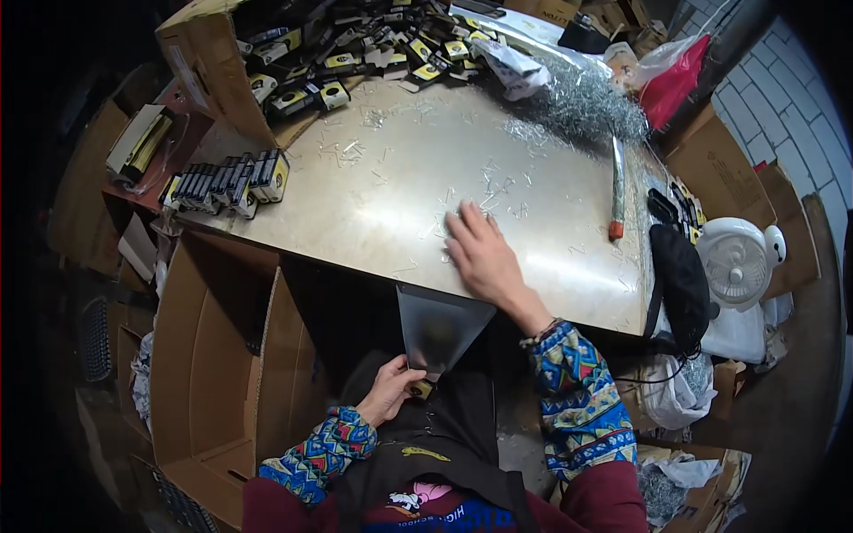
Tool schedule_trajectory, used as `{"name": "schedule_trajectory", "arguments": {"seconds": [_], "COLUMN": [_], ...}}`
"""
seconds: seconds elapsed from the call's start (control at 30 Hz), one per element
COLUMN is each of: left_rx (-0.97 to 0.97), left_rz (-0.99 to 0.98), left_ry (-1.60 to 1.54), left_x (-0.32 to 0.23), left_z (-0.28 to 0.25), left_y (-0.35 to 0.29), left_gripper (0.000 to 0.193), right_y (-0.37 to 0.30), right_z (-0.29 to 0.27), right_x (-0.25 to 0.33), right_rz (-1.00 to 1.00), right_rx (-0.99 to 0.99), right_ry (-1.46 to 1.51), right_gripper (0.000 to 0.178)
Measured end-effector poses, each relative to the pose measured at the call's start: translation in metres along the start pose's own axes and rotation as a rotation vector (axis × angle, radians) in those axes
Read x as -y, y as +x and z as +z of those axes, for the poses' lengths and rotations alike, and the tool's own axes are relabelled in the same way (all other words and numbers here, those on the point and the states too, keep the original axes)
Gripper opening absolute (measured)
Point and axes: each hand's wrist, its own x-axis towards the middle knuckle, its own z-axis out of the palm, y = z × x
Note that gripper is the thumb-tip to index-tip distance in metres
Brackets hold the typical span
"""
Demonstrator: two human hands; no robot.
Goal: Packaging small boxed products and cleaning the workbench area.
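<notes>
My right hand (487, 258) lies flat near the front edge of the metal-topped table (373, 195), fingers outstretched. Small, thin silvery metal pieces (489, 185) are scattered just beyond its fingertips; they look like pins or clips, too small to tell. Below the table edge hangs a translucent, tapering funnel (435, 320). At its narrow lower end, my left hand (391, 391) is closed around a small black-and-yellow box (421, 388), held close under the funnel's mouth. Most of that box is hidden by my fingers and the funnel.
Several small black-and-yellow boxes stand in a row (227, 182) at the table's left. Many more lie heaped (355, 53) at the back, beside a cardboard carton (209, 71). A pile of silvery pieces (591, 102) sits back right. A white fan (736, 266) is at the right.
</notes>
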Motion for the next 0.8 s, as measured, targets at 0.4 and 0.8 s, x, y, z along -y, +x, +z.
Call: {"name": "schedule_trajectory", "arguments": {"seconds": [0.4,0.8], "left_rx": [-0.250,-0.377], "left_rz": [0.149,0.475], "left_ry": [0.066,0.903], "left_x": [-0.002,0.020], "left_z": [0.034,0.035], "left_y": [-0.015,-0.005], "left_gripper": [0.024,0.068], "right_y": [-0.044,-0.120], "right_z": [-0.058,0.013], "right_x": [0.074,0.084], "right_rz": [0.164,-0.156], "right_rx": [0.206,0.369], "right_ry": [0.579,0.297], "right_gripper": [0.036,0.032]}}
